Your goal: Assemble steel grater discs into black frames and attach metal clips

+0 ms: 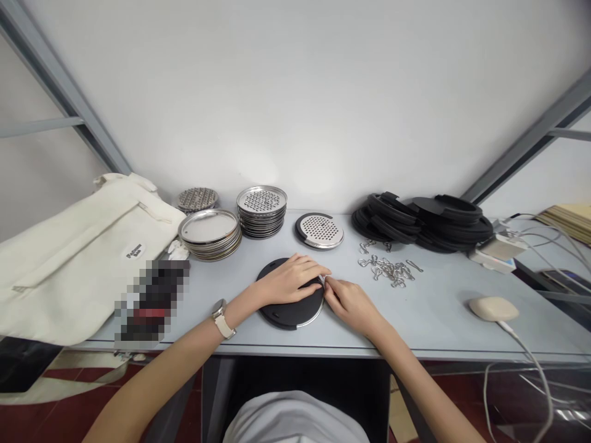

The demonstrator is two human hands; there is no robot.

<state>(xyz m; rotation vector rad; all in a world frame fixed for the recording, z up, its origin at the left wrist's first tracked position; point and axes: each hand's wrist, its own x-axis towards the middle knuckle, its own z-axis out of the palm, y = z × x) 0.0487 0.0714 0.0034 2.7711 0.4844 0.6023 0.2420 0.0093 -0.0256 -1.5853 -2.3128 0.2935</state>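
So the black disc [286, 312] is sitting flat on the grey table [240, 335], right in front of the person, with a silver edge peeking out at its 4 o'clock. Left hand [292, 282] is laid over the top of it, palm down, fingers stretched out, pressing rather than gripping. Right hand [347, 300] is at the rim around 2 o'clock, fingers curled in close; honestly can't tell if they're pinching anything, the fingertips hide it. Going round from the disc: metal plates [209, 227] piled at 10, grater discs [261, 203] stacked at 11, one grater in a black holder [322, 231] at 1, heaped black pieces [386, 216] at 2, loose metal clips [390, 271] between 2 and 3.
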